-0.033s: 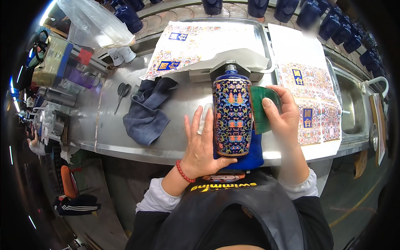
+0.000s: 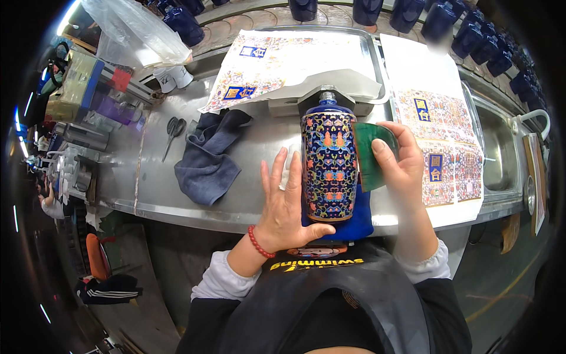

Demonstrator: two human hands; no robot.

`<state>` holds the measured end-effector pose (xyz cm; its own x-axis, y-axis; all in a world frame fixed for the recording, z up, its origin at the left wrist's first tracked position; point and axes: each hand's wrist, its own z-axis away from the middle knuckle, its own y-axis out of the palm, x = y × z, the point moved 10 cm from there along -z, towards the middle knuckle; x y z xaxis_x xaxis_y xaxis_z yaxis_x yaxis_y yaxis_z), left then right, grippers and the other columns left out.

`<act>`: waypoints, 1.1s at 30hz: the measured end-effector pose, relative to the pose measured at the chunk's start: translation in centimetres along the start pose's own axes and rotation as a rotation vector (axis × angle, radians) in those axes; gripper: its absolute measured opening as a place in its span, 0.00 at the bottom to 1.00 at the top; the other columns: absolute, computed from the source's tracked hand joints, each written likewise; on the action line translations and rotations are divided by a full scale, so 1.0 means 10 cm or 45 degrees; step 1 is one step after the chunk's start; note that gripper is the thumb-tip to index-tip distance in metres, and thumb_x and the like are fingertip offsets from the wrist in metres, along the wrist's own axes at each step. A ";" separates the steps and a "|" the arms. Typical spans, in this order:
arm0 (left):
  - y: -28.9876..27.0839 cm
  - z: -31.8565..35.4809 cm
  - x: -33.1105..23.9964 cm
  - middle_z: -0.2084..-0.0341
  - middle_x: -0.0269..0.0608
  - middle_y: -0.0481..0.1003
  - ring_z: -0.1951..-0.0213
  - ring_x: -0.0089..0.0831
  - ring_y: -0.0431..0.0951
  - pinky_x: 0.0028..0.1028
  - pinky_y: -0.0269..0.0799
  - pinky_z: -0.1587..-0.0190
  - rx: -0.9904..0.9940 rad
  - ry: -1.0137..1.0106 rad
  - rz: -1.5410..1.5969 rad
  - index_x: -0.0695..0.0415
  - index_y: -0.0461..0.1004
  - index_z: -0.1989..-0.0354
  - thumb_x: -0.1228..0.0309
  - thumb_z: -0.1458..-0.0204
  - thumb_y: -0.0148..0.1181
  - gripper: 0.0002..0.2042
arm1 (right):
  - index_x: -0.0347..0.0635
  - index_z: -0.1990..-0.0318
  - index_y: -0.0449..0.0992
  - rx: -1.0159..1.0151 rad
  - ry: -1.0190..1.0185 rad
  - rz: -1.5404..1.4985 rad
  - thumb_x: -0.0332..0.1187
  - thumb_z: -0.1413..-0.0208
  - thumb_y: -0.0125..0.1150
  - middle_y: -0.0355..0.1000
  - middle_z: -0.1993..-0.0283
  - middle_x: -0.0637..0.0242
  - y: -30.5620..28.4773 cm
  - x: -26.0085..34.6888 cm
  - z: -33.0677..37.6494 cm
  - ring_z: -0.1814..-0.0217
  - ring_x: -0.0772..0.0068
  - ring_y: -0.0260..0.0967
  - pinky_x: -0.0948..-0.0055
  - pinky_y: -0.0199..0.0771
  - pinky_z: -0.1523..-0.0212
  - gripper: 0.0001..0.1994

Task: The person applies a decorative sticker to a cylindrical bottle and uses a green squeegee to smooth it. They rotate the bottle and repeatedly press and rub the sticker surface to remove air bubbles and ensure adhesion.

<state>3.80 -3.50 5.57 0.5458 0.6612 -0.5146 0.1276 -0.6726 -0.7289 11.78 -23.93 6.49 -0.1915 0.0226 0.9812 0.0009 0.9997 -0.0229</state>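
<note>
A dark blue bottle [image 2: 329, 165] with a colourful floral decal lies on its side on a blue cloth [image 2: 362, 219], its clear-topped neck pointing away from me. My left hand [image 2: 282, 203] rests along its left side, fingers stretched and spread, the thumb reaching across by the base. In my right hand [image 2: 404, 162], a green translucent scraper [image 2: 368, 154] is pinched between thumb and fingers, its straight edge against the bottle's right side. White material wraps one left finger.
Left of the bottle lie a grey-blue towel [image 2: 209, 159] and scissors [image 2: 172, 137]. Printed decal sheets [image 2: 439, 130] spread to the right, with another sheet [image 2: 253, 68] in a tray behind. A sink [image 2: 501, 147] is at far right. Blue bottles [image 2: 407, 15] line the back.
The scraper has shifted very slightly toward me along the bottle's right side. The left hand stays nearly still.
</note>
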 end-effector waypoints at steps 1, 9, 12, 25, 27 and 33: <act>-0.03 -0.04 -0.02 0.28 0.68 0.51 0.26 0.66 0.44 0.71 0.30 0.32 0.009 0.056 -0.008 0.70 0.40 0.24 0.23 0.56 0.55 0.67 | 0.33 0.46 0.73 0.007 0.067 -0.105 0.28 0.35 0.62 0.77 0.55 0.66 0.02 -0.06 0.00 0.55 0.82 0.72 0.81 0.74 0.54 0.14; -0.18 -0.54 -0.15 0.31 0.53 0.63 0.26 0.58 0.49 0.69 0.27 0.30 0.084 0.234 -0.178 0.64 0.51 0.24 0.20 0.55 0.46 0.61 | 0.34 0.48 0.74 -0.024 0.090 -0.120 0.30 0.35 0.62 0.76 0.57 0.68 0.02 -0.22 0.02 0.57 0.83 0.71 0.80 0.74 0.54 0.12; -0.13 -0.60 -0.24 0.33 0.50 0.66 0.26 0.56 0.51 0.66 0.23 0.28 0.150 0.302 -0.269 0.63 0.52 0.24 0.22 0.51 0.44 0.58 | 0.34 0.48 0.74 -0.032 0.091 -0.075 0.30 0.35 0.63 0.76 0.57 0.68 0.02 -0.24 0.01 0.57 0.83 0.70 0.80 0.74 0.54 0.12; -0.12 -0.45 0.03 0.33 0.50 0.69 0.26 0.57 0.49 0.60 0.22 0.27 -0.020 0.127 -0.100 0.56 0.66 0.29 0.26 0.43 0.37 0.48 | 0.38 0.34 0.71 0.253 -0.722 0.848 0.11 0.51 0.56 0.66 0.32 0.43 0.38 0.50 0.20 0.35 0.43 0.68 0.58 0.70 0.34 0.33; -0.14 -0.47 0.01 0.34 0.48 0.70 0.26 0.56 0.50 0.61 0.22 0.27 -0.007 0.147 -0.134 0.55 0.68 0.30 0.26 0.43 0.37 0.47 | 0.40 0.36 0.74 0.284 -0.703 0.899 0.16 0.51 0.60 0.65 0.31 0.43 0.46 0.45 0.22 0.35 0.43 0.68 0.56 0.71 0.36 0.30; -0.16 -0.50 0.00 0.36 0.44 0.71 0.27 0.54 0.53 0.61 0.22 0.26 0.007 0.177 -0.170 0.54 0.71 0.33 0.26 0.44 0.39 0.46 | 0.42 0.37 0.76 0.285 -0.761 1.000 0.20 0.51 0.63 0.65 0.31 0.44 0.52 0.45 0.27 0.37 0.43 0.69 0.54 0.72 0.38 0.29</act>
<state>7.73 -4.09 9.05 0.6334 0.6920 -0.3464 0.2022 -0.5801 -0.7890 8.29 -18.62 10.24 -0.6760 0.6070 0.4179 0.1655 0.6777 -0.7165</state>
